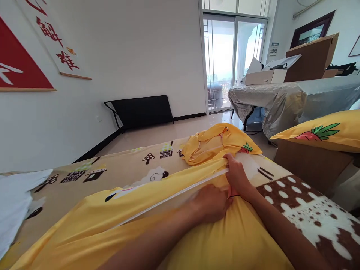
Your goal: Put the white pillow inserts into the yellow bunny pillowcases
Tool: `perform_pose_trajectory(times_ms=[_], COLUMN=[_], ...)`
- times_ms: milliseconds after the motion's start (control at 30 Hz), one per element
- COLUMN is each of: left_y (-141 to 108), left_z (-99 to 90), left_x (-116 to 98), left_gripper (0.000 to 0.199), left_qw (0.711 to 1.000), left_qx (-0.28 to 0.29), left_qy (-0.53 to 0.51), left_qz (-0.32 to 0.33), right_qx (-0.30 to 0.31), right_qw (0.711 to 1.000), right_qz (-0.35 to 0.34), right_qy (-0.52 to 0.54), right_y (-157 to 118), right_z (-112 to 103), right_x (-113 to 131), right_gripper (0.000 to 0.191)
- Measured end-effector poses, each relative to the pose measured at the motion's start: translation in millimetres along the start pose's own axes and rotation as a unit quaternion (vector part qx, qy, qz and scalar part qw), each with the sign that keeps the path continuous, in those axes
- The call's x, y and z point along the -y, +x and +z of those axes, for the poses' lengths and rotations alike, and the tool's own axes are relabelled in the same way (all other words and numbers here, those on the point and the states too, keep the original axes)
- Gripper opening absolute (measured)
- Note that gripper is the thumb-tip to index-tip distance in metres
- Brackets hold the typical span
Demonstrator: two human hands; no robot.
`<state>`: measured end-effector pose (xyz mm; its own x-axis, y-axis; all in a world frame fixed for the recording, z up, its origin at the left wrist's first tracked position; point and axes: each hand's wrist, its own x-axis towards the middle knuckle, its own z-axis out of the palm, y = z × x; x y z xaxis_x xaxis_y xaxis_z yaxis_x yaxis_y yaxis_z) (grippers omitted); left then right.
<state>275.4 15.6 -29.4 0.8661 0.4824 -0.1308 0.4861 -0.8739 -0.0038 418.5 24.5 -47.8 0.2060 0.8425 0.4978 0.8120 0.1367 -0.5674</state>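
A large yellow fabric cover (112,206) lies across the front of the bed, with a long opening edged by a white strip (174,195). My right hand (237,174) pinches the cover's edge at the right end of that strip. Just below it, my left hand (210,202), slightly blurred, is closed on the cover's lower side near a pink printed patch. Its fingertips are partly hidden in the folds. Beyond my hands, a crumpled yellow pillowcase (236,138) with a printed radish rests on the bed.
A patterned blanket (123,161) covers the bed, and white cloth (17,198) lies at the left. On the right, a yellow pillow (347,129) sits on a cardboard box (306,161). Behind it stands a plastic-covered table (267,97) with boxes. A black folded panel (143,112) leans against the wall.
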Motion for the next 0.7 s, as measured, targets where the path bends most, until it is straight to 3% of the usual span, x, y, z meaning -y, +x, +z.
perform_pose_trajectory(times_ms=[100,167,233,300,367,433,500,700], left_y=[15,25,34,42,47,50,52,54], left_z=[-11.5,-10.4,-1.0,13.1,27.0,36.7,40.9,35.9], left_x=[4,10,18,26,32,34,33,29], left_gripper=[0.046,0.044,0.045,0.046,0.044,0.040,0.038,0.039], left_qw=[0.996,0.994,0.991,0.976,0.948,0.936,0.936,0.947], left_qx=[0.075,0.082,0.042,-0.056,-0.162,-0.219,-0.225,-0.179], left_qy=[-0.026,-0.039,-0.104,-0.208,-0.273,-0.268,-0.264,-0.267], left_qz=[0.034,0.057,0.067,0.041,-0.018,-0.061,-0.057,-0.005], right_qx=[0.006,0.015,0.047,0.086,0.076,0.021,-0.013,0.029], right_qw=[0.999,0.995,0.987,0.981,0.986,0.997,1.000,0.979], right_qz=[-0.010,-0.010,-0.023,-0.052,-0.066,-0.044,-0.003,0.069], right_qy=[0.042,0.093,0.150,0.167,0.131,0.062,-0.020,-0.191], right_y=[1,2,3,3,4,5,4,2], right_z=[-5,-9,-11,-11,-9,-5,0,5], right_x=[-7,-15,-24,-31,-33,-31,-26,-18], right_gripper=[0.039,0.031,0.035,0.045,0.055,0.064,0.065,0.038])
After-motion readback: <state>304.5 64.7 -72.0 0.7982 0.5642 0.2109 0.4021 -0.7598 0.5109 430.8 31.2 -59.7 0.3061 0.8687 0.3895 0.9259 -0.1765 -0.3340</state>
